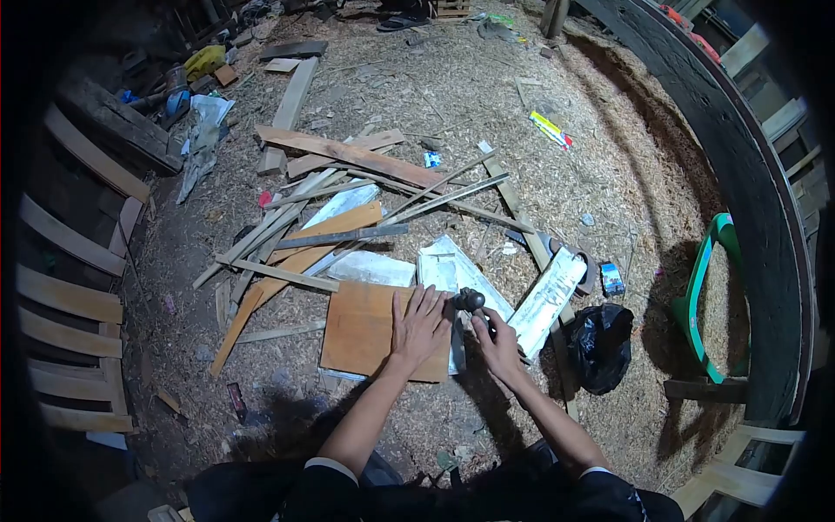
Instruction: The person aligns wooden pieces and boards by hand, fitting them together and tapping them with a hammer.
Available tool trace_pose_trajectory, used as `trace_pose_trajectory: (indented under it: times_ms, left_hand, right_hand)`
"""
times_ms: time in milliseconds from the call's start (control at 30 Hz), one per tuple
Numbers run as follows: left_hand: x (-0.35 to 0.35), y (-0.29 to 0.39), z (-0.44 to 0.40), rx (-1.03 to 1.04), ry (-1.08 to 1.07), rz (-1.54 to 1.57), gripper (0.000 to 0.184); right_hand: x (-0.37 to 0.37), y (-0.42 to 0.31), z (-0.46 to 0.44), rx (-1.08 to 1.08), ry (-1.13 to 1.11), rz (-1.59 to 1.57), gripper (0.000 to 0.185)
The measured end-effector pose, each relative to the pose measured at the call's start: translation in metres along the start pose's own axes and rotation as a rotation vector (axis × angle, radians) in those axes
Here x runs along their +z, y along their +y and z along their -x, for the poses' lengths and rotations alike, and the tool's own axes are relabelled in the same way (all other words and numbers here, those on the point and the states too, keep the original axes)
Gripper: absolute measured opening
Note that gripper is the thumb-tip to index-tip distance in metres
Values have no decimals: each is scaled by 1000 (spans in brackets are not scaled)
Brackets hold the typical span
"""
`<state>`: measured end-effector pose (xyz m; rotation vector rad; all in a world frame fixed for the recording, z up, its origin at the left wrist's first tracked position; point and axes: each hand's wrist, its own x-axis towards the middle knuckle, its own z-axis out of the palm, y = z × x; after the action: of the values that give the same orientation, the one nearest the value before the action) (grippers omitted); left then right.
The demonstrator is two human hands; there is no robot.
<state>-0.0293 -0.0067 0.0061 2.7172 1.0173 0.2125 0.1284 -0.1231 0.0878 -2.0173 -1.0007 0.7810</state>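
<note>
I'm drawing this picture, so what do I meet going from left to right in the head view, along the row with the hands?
Wooden slats, flat wooden board, left hand, dark-headed tool, right hand, black plastic bag, green frame, big dark beam.

The left forearm (370, 426) and right forearm (557, 422), both bare, reach forward and slant toward each other. The left grip (417, 331) lies flat, back upward, fingers extended forward and slightly parted. Just beside it, the right grip (499, 350) is curled, fingers bent, thumb forward on the inner side.
</note>
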Motion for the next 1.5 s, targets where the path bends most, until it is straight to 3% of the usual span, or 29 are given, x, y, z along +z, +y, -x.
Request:
trace_pose_trajectory:
  times_ms: [67,167,233,333,433,533,667,767,933,1000,1067,1133,1267,1433,1500]
  left_hand:
    - [-3,0,-1,-15,18,6,59]
    - [-14,3,-3,-47,-175,-79,56]
    - [-8,1,-2,-45,-13,71,51]
    - [-1,-4,-1,-10,51,32,49]
    - [2,-2,-3,-40,86,101,50]
    - [0,-4,-2,-37,42,94,55]
    - [2,0,0,-22,49,65,59]
    - [-4,-4,-3,-53,3,91,64]
    - [2,-3,-2,-54,39,67,63]
    - [3,-4,-6,-60,84,75,62]
    - [5,-4,-3,-63,70,121,59]
    - [1,-6,-3,-58,53,84,59]
    - [-5,-1,-3,-58,15,56,61]
    - [-6,-4,-1,-40,9,14,63]
    - [-5,-4,-1,-53,4,42,63]
  right_hand:
    - [3,-2,-3,-59,6,-27,40]
    - [-4,-23,2,-155,56,3,38]
    - [5,-8,8,-144,58,59,38]
    - [14,7,4,-221,60,250,38]
    - [14,17,2,-221,60,244,41]
    - [16,23,18,-207,116,160,42]
    - [12,16,10,-177,10,259,40]
    - [15,24,10,-327,116,210,41]
    - [12,30,4,-308,73,249,40]
    - [9,23,-1,-177,-46,371,39]
    - [13,33,-1,-309,67,334,38]
    - [14,28,5,-254,97,165,37]
    - [13,16,-8,-220,-40,334,38]
    - [23,27,5,-322,140,158,37]
    - [22,14,-2,-277,62,224,34]
